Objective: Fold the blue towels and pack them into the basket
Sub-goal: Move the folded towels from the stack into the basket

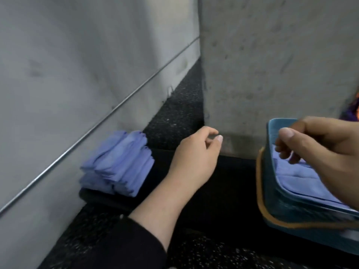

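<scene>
A stack of several folded blue towels (118, 166) lies on a black mat at the left, against the grey wall. A teal basket (303, 208) with an orange handle stands at the right, and folded blue towels (299, 173) lie inside it. My left hand (196, 154) hovers over the dark mat between the stack and the basket, fingers loosely curled, holding nothing. My right hand (318, 144) hangs above the basket's far end, fingers loosely curled over the towels inside, with nothing in its grip.
Grey concrete walls (272, 65) close in at the left and behind, forming a corner. The floor is dark speckled carpet (174, 111). A purple and orange object (352, 109) peeks in at the right edge behind the basket.
</scene>
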Demonstrator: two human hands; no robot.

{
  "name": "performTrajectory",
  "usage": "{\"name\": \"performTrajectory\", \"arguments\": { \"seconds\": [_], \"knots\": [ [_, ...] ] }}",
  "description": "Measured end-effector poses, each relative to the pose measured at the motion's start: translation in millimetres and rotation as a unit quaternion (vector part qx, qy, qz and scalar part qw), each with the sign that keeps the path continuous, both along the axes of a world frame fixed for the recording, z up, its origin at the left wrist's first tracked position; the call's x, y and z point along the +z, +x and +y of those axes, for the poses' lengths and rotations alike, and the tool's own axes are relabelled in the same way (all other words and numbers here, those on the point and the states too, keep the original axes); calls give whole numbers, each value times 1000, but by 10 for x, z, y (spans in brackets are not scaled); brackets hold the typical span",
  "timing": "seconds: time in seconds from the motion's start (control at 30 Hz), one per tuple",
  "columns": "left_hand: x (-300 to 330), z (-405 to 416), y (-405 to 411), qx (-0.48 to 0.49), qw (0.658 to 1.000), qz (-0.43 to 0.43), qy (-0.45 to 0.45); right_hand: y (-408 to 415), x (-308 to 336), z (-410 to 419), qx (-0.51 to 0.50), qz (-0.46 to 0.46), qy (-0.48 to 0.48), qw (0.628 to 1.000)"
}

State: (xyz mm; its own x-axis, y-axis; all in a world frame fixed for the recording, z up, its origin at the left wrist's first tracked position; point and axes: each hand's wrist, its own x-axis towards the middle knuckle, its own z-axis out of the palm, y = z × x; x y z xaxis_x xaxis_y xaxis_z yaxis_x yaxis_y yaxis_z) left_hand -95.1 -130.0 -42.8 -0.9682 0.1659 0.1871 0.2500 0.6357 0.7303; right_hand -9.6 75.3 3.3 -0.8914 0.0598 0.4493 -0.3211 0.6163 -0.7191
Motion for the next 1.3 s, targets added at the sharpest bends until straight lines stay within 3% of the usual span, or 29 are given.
{"name": "performTrajectory", "arguments": {
  "seconds": [0.2,0.4,0.47,0.6,0.7,0.9,1.17,1.3],
  "knots": [
    [-46,-1041,-49,100,995,20,16,-181,-143,-989,86,-53,-56,993],
    [-84,-1969,-178,269,960,73,20,-647,-488,-1882,141,-190,-77,969],
    [-149,-2176,-231,295,953,64,-34,-904,-604,-2098,118,-204,-90,968],
    [-366,-2293,-301,228,942,-15,-244,-1442,-749,-2476,92,-231,-99,963],
    [-459,-2324,-355,209,930,-9,-302,-1827,-862,-2690,85,-269,-74,957],
    [-540,-2361,-428,179,943,-8,-279,-2210,-1027,-2915,102,-336,-84,933],
    [-451,-2333,-368,195,960,-28,-202,-2229,-986,-3024,113,-250,-154,949],
    [-348,-2324,-335,191,969,-26,-157,-2142,-840,-3035,123,-208,-245,939]
  ]
}}
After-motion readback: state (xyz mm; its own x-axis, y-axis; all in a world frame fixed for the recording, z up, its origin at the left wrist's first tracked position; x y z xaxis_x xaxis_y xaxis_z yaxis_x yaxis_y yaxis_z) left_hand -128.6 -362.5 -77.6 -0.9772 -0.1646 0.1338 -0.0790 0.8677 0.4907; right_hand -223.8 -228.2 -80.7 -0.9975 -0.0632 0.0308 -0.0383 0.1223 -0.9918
